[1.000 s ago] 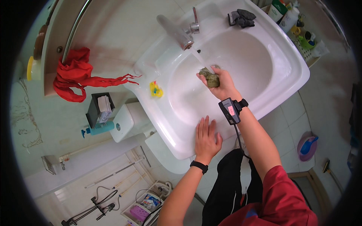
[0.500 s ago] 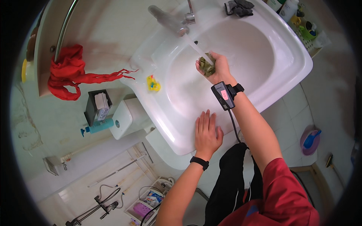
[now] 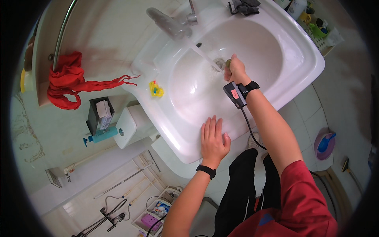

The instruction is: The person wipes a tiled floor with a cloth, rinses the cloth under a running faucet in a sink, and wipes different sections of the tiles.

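The right hand (image 3: 235,70) is clenched around a small greenish scrub pad (image 3: 228,63), low in the white ceramic sink (image 3: 300,51) beside the drain. The pad is mostly hidden in the fist, so its long axis cannot be told. Water runs from the chrome tap (image 3: 169,23) to just beside it. The left hand (image 3: 213,138) lies flat, fingers together, on the sink's front rim.

Glossy white ceramic sink (image 3: 300,51), shiny metal tap (image 3: 167,24), soft red cloth (image 3: 65,81).
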Tool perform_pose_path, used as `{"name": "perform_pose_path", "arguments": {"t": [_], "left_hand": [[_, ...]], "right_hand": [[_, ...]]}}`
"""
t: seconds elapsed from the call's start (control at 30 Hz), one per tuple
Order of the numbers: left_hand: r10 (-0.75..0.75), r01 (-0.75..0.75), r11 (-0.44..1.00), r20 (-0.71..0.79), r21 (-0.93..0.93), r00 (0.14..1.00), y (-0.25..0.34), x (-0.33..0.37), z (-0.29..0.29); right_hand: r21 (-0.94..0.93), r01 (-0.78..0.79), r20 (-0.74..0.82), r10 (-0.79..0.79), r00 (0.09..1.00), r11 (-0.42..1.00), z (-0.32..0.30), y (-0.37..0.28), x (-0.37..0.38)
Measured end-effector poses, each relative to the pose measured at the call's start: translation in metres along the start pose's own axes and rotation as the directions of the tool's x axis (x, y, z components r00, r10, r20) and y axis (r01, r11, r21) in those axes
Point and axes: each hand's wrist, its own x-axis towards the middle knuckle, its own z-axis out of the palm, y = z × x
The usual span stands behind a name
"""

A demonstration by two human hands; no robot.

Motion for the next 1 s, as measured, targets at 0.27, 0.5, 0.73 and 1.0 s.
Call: {"name": "perform_pose_path", "arguments": {"t": [0.27,0.5,0.73,1.0], "left_hand": [[0.009,-0.009,1.000,-0.007,0.000,1.000,0.003,0.003,0.003],[-0.003,0.003,1.000,-0.006,0.016,1.000,0.001,0.001,0.001],[-0.012,0.012,1.000,0.004,0.005,1.000,0.002,0.001,0.003],[-0.004,0.004,1.000,-0.003,0.004,1.000,0.002,-0.001,0.006]], "right_hand": [[-0.094,-0.063,0.128,0.075,0.989,0.994,-0.014,0.013,0.008],[0.066,-0.178,0.432,0.133,0.892,0.982,-0.011,0.010,-0.030],[0.212,-0.115,0.425,0.015,0.905,0.970,-0.006,0.021,-0.032],[0.205,-0.048,0.294,-0.015,0.956,0.978,0.003,0.022,-0.026]]}}
